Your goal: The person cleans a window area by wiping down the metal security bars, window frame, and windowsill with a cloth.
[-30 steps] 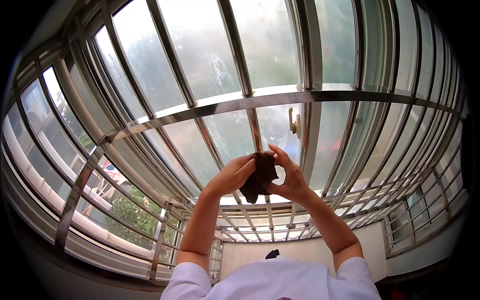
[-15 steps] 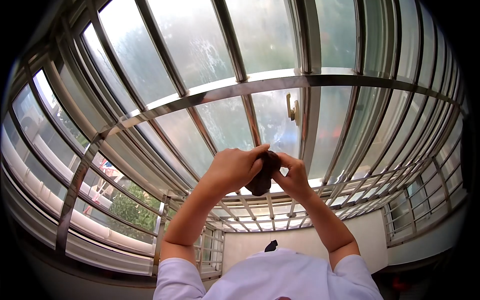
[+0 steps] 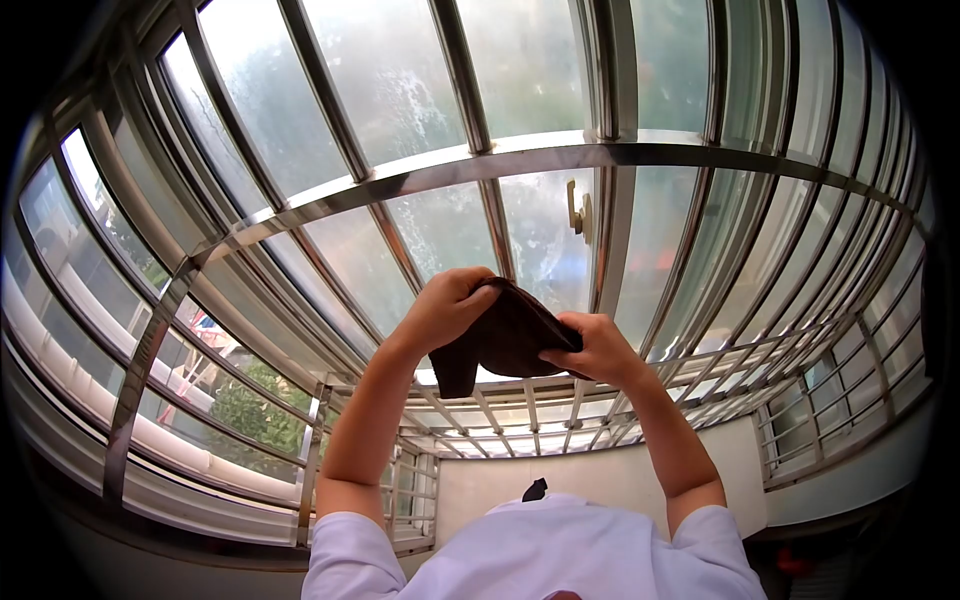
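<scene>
A dark brown cloth (image 3: 515,335) is stretched between my two hands in front of the window bars, with one narrow flap hanging down at its left end. Its exact kind is hard to make out. My left hand (image 3: 452,305) pinches the upper left edge, thumb on top. My right hand (image 3: 592,350) grips the right end between thumb and fingers. Both hands are raised at about the same height, away from the white shirt (image 3: 550,550) on my body.
Metal window bars (image 3: 490,165) run across the view, with a horizontal rail (image 3: 400,180). Behind them are frosted panes and a window handle (image 3: 578,212). White pipes (image 3: 170,455) and green bushes (image 3: 260,410) show outside at left. A pale wall panel (image 3: 620,470) lies beyond the lower grille.
The cloth was bunched up between my hands and is now spread out. My left hand has moved left and up, my right hand slightly right, so they are farther apart.
</scene>
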Tool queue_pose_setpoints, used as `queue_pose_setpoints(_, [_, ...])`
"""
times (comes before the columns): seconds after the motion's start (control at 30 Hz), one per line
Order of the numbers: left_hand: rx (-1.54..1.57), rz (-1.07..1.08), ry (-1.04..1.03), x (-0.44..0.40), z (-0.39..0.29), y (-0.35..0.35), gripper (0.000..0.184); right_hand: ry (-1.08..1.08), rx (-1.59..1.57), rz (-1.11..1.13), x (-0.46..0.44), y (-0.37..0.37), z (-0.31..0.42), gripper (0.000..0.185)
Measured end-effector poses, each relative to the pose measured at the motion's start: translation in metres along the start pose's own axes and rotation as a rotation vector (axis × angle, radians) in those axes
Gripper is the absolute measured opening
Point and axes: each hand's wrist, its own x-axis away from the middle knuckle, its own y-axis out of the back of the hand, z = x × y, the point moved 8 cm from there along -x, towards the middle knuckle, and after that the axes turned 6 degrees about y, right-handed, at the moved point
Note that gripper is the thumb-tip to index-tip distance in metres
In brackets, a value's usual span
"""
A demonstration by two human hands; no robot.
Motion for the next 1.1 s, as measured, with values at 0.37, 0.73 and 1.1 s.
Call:
queue_pose_setpoints(0.37, [-0.353,0.110,-0.485,0.057,-0.114,-0.038,0.036,0.073,-1.563,-0.499,0.013,-0.029,0.034,0.048])
queue_pose_setpoints(0.73, [0.014,-1.002,-0.346,-0.012,-0.079,0.191,0.052,0.786,0.410,-0.913,-0.160,0.110,0.220,0.062])
queue_pose_setpoints(1.1, [-0.030,-0.993,-0.288,-0.017,-0.077,0.185,0.024,0.496,0.795,-1.129,-0.256,0.180,0.283,0.058])
